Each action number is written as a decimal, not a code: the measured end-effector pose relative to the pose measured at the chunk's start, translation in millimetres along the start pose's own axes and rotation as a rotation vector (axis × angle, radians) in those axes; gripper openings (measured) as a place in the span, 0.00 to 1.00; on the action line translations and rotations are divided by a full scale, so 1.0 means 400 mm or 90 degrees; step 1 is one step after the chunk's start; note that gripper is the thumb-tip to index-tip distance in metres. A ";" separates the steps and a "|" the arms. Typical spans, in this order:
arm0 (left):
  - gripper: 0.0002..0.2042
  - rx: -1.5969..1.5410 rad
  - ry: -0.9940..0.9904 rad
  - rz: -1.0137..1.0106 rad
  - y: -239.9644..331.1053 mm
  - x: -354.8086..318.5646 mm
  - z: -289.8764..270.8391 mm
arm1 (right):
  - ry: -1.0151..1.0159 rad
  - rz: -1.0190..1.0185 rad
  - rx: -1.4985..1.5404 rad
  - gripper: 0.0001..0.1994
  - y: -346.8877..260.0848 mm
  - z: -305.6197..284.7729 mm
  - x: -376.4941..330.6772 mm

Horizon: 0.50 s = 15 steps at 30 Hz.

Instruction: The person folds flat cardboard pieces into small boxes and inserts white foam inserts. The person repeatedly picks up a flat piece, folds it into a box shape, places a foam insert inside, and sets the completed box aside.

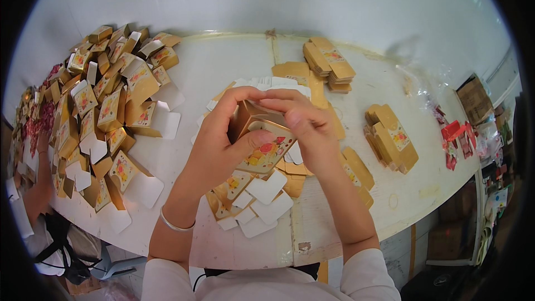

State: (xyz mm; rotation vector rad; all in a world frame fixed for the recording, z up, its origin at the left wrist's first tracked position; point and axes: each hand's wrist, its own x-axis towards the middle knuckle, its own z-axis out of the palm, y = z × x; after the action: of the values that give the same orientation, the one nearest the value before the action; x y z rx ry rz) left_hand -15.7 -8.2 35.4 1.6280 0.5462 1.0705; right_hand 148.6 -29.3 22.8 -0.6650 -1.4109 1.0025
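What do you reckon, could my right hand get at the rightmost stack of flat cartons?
Probably yes: mostly bare table separates your right hand from the rightmost stack, though that hand is at the gold box.

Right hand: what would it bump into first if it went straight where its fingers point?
Probably the fingers of the left hand. The right hand points at them across the top of the gold box; they may be touching, but depth is unclear.

Heaped gold boxes (111, 111) suggest a packaging workshop.
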 end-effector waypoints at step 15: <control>0.21 -0.016 0.008 -0.039 0.000 -0.005 0.012 | 0.028 0.052 0.038 0.11 -0.009 0.006 0.007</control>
State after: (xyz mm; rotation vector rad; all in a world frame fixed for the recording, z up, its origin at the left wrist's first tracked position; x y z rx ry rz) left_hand -12.3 -12.2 34.5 1.5733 0.5851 1.0388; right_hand 146.5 -29.0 27.6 -0.7006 -1.3192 1.0837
